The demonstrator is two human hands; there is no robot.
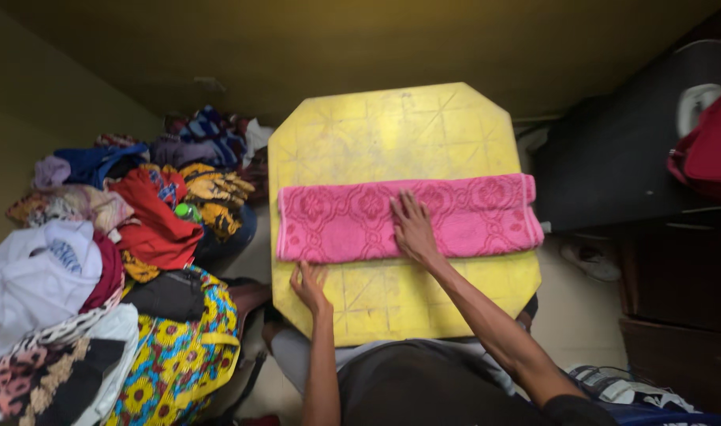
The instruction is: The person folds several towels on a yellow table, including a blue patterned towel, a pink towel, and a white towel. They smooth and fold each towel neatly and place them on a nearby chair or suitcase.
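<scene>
Both hands lie flat, right hand [414,229] spread on the pink towel [337,221], left hand [309,284] at its near edge on the yellow counter [392,118]; smoothing outward would keep the fold crisp.

Towel [344,221] across table [392,126]; clothes pile [100,260] left; cabinet [612,158] right.

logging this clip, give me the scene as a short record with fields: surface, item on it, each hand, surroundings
surface: yellow octagonal table, scuffed top
item on it: pink towel, folded into a long band lying across the table
left hand: flat on the table at the towel's near edge, fingers spread
right hand: palm down on the towel's middle
surroundings: pile of mixed clothes to the left; dark cabinet and red bag to the right
</scene>
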